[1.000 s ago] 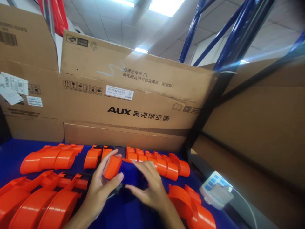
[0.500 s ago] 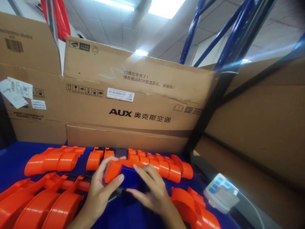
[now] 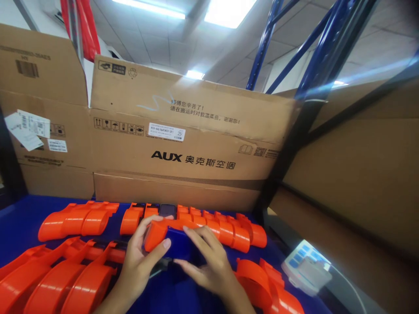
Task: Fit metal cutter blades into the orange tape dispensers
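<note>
Between my hands is an orange plastic part [image 3: 156, 235], held above the blue tabletop [image 3: 163, 296]. My left hand [image 3: 142, 253] wraps its left end, with the thumb along the near side and the fingers behind. My right hand [image 3: 207, 255] grips its right side; the index fingertip touches the top edge and the thumb sits lower. A dark blue surface [image 3: 178, 242] shows below the orange edge between the hands; whether it belongs to the part, I cannot tell. Behind the hands lies a row of curved orange parts [image 3: 225, 229] and a small dark rectangular object [image 3: 168, 210].
More curved orange pieces lie nested at the left front [image 3: 87, 279], left back [image 3: 72, 218] and right front [image 3: 255, 279]. A white power strip [image 3: 306, 266] with a cable is at the right. Cardboard panels [image 3: 193, 183] and a dark rack post [image 3: 281, 161] stand behind.
The camera view has shifted slightly, so the background sits a little lower and further right. Both hands keep the same hold on the orange part.
</note>
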Available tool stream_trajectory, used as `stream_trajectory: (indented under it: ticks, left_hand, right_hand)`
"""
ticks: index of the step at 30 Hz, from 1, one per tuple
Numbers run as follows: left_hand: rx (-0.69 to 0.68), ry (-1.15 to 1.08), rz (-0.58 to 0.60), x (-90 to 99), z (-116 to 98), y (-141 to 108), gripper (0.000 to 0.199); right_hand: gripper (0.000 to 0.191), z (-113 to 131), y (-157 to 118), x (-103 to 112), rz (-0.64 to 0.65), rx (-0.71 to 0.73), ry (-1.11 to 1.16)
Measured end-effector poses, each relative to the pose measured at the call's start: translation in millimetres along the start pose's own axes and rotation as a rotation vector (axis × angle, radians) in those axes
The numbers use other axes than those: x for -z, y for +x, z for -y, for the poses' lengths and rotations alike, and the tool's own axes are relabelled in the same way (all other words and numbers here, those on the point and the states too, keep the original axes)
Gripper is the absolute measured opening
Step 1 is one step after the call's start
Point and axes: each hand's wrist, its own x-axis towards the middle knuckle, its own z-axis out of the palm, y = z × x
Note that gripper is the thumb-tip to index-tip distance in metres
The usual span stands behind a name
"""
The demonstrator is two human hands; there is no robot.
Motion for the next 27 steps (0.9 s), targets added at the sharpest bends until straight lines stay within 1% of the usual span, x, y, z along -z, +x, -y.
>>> stream_trajectory:
  ticks: [3,5,7,10,11,13,16,17,19,23,25,27]
  left_hand:
    - [-0.002,-0.044,0.037,-6.0,-2.7,-5.5,0.065]
    - [-0.017,-0.055,0.061,-8.7,-1.0,-10.2,0.077]
    - [-0.041,0.053,0.103,-8.8,2.9,-14.1,0.081]
    - [-0.126,0.333,0.190,-5.3,7.6,-17.2,0.078]
    - [-0.154,0.387,0.208,-4.3,7.5,-17.8,0.079]
    - [-0.164,0.399,0.212,-3.9,3.7,-18.5,0.081]
    - [-0.054,0.310,0.202,-8.0,-11.7,-18.9,0.080]
    - [-0.015,0.284,0.200,-10.4,-18.4,-19.0,0.080]
    - [0.002,0.270,0.163,-15.6,-31.9,-19.1,0.083]
    - [-0.073,0.412,0.117,-21.0,-50.9,-20.0,0.078]
    - [-0.083,0.466,0.103,-17.4,-55.7,-18.4,0.076]
    - [-0.058,0.466,0.066,-7.5,-59.4,-12.5,0.075]
  right_hand:
    - [0.075,2.2,0.0,1.4,-0.030,-0.061,0.040]
    - [0.073,0.7,-1.6,1.4,-0.093,-0.130,0.109]
    - [0.069,-3.3,-4.2,-0.3,-0.161,-0.203,0.206]
    - [0.065,-9.6,-8.2,-6.1,-0.209,-0.277,0.336]
    - [0.065,-10.8,-9.4,-8.4,-0.201,-0.296,0.360]
    - [0.064,-11.8,-11.6,-12.6,-0.154,-0.331,0.367]
    - [0.063,-11.9,-13.6,-15.8,-0.109,-0.373,0.325]
    - [0.062,-12.1,-13.5,-15.7,-0.106,-0.373,0.320]
    - [0.062,-12.3,-11.6,-13.7,-0.109,-0.350,0.333]
    - [0.063,-10.8,-4.6,-6.2,-0.068,-0.284,0.357]
    - [0.063,-9.9,-2.4,-3.6,-0.042,-0.261,0.333]
    - [0.062,-10.0,-1.9,-2.8,-0.034,-0.242,0.288]
